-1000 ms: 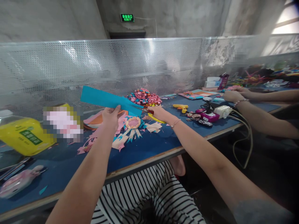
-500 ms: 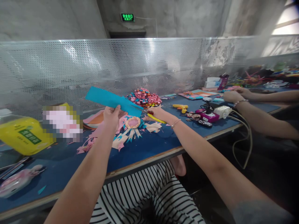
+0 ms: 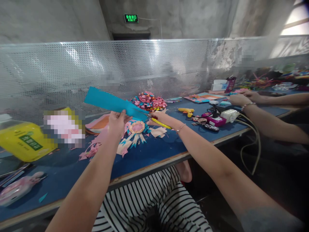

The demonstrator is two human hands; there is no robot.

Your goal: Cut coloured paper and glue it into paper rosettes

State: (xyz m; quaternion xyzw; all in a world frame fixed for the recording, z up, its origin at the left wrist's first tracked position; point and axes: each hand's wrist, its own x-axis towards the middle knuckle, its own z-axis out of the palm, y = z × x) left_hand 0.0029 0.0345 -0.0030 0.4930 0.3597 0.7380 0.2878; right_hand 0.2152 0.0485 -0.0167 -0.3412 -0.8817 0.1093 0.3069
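A long sheet of blue paper (image 3: 103, 99) is pinched in my left hand (image 3: 117, 120), held above the table with its far end raised to the left. My right hand (image 3: 158, 117) is closed around a pair of scissors with yellow handles (image 3: 161, 123). The blades lie against the right end of the blue paper; how far apart they are is hard to tell. Just below my hands sits a paper rosette (image 3: 137, 127) with a pink middle and blue and cream tails. Behind the paper is a pile of colourful folded-paper pieces (image 3: 151, 101).
Paper scraps (image 3: 91, 151) and coloured sheets (image 3: 98, 124) lie around my left forearm. A yellow-labelled bottle (image 3: 26, 140) stands at the left. To the right are a yellow glue gun (image 3: 187, 111), a purple power strip (image 3: 216, 120) and another person's hands (image 3: 241, 99). A perforated metal panel (image 3: 79, 71) runs behind.
The blue paper's left end has lifted slightly and shifted left. My left hand has moved a little to the right, and the scissors stay at the paper's right end.
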